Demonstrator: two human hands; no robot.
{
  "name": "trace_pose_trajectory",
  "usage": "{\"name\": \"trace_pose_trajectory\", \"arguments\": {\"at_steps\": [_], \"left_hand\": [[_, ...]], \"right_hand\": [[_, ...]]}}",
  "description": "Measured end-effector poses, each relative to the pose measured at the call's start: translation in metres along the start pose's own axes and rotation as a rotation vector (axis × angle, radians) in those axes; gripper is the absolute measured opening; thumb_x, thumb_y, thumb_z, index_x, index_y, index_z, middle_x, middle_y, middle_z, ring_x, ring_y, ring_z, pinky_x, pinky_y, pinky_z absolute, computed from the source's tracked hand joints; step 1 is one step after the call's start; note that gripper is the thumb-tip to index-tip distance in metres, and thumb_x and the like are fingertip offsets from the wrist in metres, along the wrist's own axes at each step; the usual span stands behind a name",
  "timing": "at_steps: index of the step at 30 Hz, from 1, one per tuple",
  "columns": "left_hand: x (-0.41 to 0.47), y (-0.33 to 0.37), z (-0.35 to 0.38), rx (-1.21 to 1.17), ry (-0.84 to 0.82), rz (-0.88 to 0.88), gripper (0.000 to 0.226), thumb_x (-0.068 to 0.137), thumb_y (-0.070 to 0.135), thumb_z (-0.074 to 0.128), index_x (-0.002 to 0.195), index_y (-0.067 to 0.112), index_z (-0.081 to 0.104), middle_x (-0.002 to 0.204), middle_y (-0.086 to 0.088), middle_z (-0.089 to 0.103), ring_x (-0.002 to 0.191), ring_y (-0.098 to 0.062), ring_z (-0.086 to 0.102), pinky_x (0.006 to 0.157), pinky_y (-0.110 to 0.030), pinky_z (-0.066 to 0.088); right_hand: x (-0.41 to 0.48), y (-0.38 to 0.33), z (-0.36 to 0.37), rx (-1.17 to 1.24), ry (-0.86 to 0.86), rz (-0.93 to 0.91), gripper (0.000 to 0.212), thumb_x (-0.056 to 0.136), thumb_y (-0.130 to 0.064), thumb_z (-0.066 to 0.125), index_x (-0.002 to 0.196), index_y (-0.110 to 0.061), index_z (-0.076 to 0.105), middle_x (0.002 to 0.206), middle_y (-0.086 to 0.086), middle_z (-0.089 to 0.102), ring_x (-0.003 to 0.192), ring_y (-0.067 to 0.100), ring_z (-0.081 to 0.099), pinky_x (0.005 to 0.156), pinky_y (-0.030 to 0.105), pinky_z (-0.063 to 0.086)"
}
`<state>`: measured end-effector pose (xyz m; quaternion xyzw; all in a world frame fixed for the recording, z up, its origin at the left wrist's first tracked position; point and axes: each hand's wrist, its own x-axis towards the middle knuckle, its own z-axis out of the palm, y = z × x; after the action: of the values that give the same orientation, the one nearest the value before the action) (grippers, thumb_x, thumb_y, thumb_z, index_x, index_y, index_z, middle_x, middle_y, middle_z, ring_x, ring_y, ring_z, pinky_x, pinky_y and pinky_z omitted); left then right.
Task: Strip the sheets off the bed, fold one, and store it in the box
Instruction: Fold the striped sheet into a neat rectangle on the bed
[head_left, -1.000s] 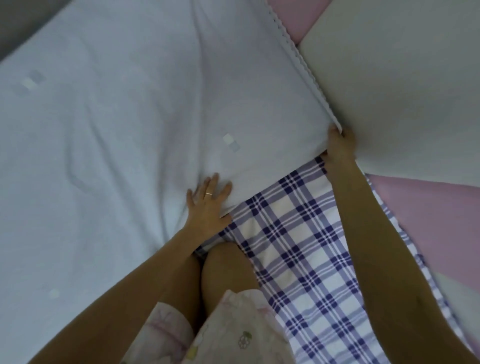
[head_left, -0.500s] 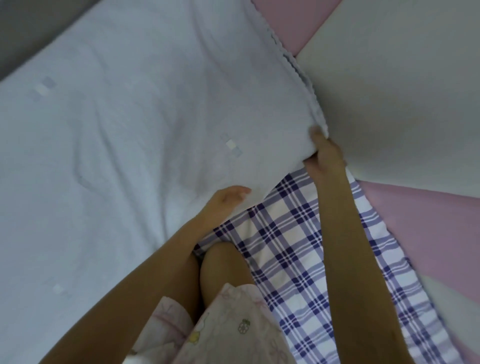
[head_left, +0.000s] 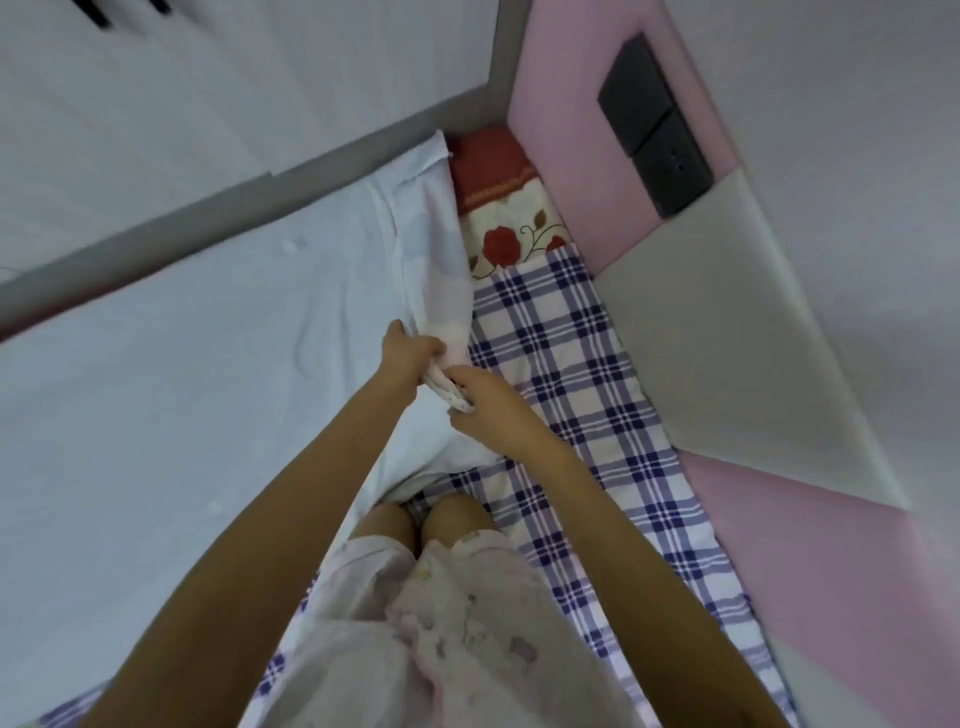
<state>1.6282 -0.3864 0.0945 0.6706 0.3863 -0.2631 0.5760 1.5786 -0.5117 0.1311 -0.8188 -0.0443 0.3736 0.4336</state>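
Note:
A white sheet (head_left: 182, 374) covers the left part of the bed, and its right edge is peeled back into a bunched fold (head_left: 436, 270). My left hand (head_left: 408, 348) and my right hand (head_left: 485, 402) are both shut on the gathered corner of that white sheet, close together at mid-frame. Under it lies a blue and white checked sheet (head_left: 566, 374), bared on the right side. At the bed's far corner a floral layer with red roses (head_left: 514, 234) shows. I kneel on the checked sheet. No box is in view.
Pink and white padded wall panels (head_left: 701, 332) run along the bed's right side, with a black switch plate (head_left: 654, 124) above. A grey bed frame rail (head_left: 260, 192) and a white wall bound the far left side.
The view has swung up toward the bed's far corner. My hands have pulled the white sheet's edge leftward and come together on its bunched corner, baring more checked sheet and the floral layer.

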Motion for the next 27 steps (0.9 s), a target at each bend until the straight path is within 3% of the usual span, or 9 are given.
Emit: {"name": "trace_pose_trajectory", "arguments": {"at_steps": [5,8,12,14,17,21,23,25,27], "left_hand": [[-0.043,0.031,-0.027,0.065,0.012,0.255,0.032,0.082,-0.004,0.046,0.110,0.010,0.038,0.100,-0.010,0.051,0.088,-0.024,0.054,0.064,-0.026,0.049],[-0.066,0.041,-0.050,-0.141,0.063,0.255,0.027,0.083,-0.007,0.046,0.104,0.009,0.039,0.099,-0.011,0.054,0.089,-0.026,0.057,0.073,-0.035,0.053],[-0.087,0.047,-0.092,-0.358,0.028,0.164,0.022,0.083,-0.010,0.044,0.098,0.005,0.046,0.089,-0.010,0.056,0.083,-0.026,0.058,0.075,-0.037,0.051],[-0.093,0.044,-0.123,-0.430,-0.041,0.094,0.018,0.082,-0.012,0.040,0.089,0.003,0.047,0.082,-0.014,0.055,0.076,-0.026,0.059,0.068,-0.033,0.052],[-0.094,0.045,-0.168,-0.452,-0.192,-0.125,0.012,0.085,-0.004,0.046,0.076,0.001,0.051,0.073,-0.011,0.057,0.070,-0.023,0.056,0.062,-0.027,0.051],[-0.088,0.052,-0.214,-0.353,-0.269,-0.225,0.014,0.088,0.012,0.060,0.097,0.002,0.054,0.079,-0.009,0.060,0.079,-0.023,0.056,0.080,-0.030,0.047],[-0.085,0.059,-0.239,-0.348,-0.258,-0.226,0.011,0.086,0.013,0.062,0.090,0.005,0.055,0.080,-0.006,0.057,0.071,-0.019,0.056,0.070,-0.026,0.052],[-0.076,0.063,-0.256,-0.425,-0.242,-0.269,0.008,0.082,0.008,0.059,0.086,0.008,0.053,0.082,-0.003,0.056,0.066,-0.017,0.057,0.052,-0.026,0.055],[-0.080,0.070,-0.276,-0.451,-0.235,-0.280,0.008,0.078,0.000,0.045,0.075,0.007,0.047,0.069,-0.004,0.056,0.055,-0.019,0.059,0.045,-0.028,0.053]], "right_hand": [[-0.013,-0.037,-0.026,0.193,-0.171,0.102,0.062,0.081,-0.021,0.074,0.129,-0.017,0.035,0.118,0.000,0.044,0.101,0.012,0.049,0.083,0.025,0.047],[-0.009,-0.074,-0.009,-0.094,-0.071,0.043,0.087,0.073,-0.025,0.079,0.137,-0.024,0.019,0.134,0.004,0.032,0.111,0.020,0.049,0.088,0.035,0.051],[-0.013,-0.116,0.017,-0.429,0.257,-0.139,0.049,0.087,-0.008,0.054,0.131,-0.022,0.038,0.095,0.006,0.062,0.079,0.023,0.061,0.068,0.041,0.052],[-0.022,-0.139,0.026,-0.442,0.210,-0.232,0.041,0.089,-0.007,0.052,0.127,-0.019,0.047,0.088,0.008,0.064,0.074,0.026,0.060,0.062,0.040,0.048],[-0.044,-0.181,0.042,-0.464,0.072,-0.237,0.038,0.089,-0.006,0.051,0.126,-0.016,0.055,0.097,0.012,0.066,0.079,0.026,0.058,0.060,0.026,0.037],[-0.087,-0.220,0.073,-0.421,0.012,-0.188,0.038,0.091,-0.002,0.050,0.127,-0.013,0.053,0.105,0.008,0.063,0.076,0.016,0.049,0.056,0.007,0.036],[-0.103,-0.229,0.082,-0.390,0.068,-0.140,0.046,0.090,-0.001,0.048,0.129,-0.025,0.047,0.108,0.003,0.061,0.071,0.018,0.052,0.056,0.013,0.040],[-0.107,-0.234,0.081,-0.340,0.134,-0.115,0.051,0.087,-0.002,0.048,0.124,-0.037,0.044,0.112,0.004,0.061,0.076,0.025,0.058,0.064,0.032,0.049],[-0.104,-0.250,0.078,-0.315,0.181,-0.112,0.050,0.087,-0.002,0.048,0.122,-0.037,0.043,0.112,0.005,0.060,0.080,0.028,0.060,0.068,0.041,0.050]]}}
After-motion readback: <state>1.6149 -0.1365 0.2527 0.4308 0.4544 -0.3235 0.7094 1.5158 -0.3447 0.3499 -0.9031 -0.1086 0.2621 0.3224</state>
